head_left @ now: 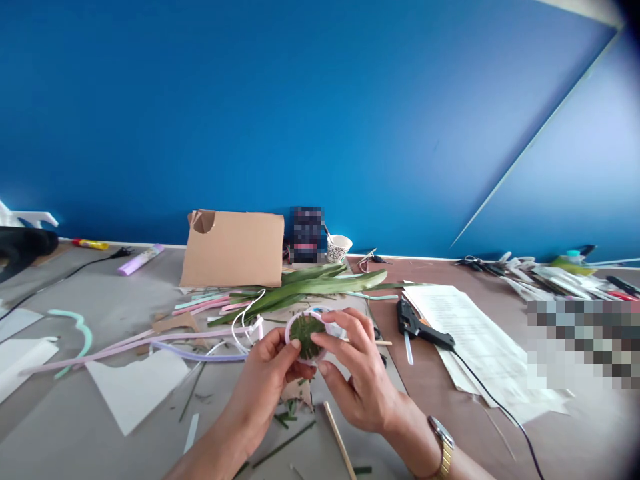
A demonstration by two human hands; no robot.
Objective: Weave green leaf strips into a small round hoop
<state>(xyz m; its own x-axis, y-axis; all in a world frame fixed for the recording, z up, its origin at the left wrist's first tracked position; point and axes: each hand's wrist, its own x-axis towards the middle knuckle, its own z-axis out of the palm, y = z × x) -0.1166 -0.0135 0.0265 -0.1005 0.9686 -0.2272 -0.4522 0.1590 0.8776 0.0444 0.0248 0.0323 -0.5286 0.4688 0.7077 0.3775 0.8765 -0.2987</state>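
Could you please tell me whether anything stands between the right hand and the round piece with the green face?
Nothing visible does. The right hand has a fingertip over the green face of the round piece, seemingly touching it; the left hand grips the piece from the other side.

Behind the grip of the left hand (273, 358) lay leaves (313, 285); rightward, a hot-glue gun (423, 329) beside printed sheets (483, 347); leftward, a paper scrap (136, 390); before it, a stick (340, 440).
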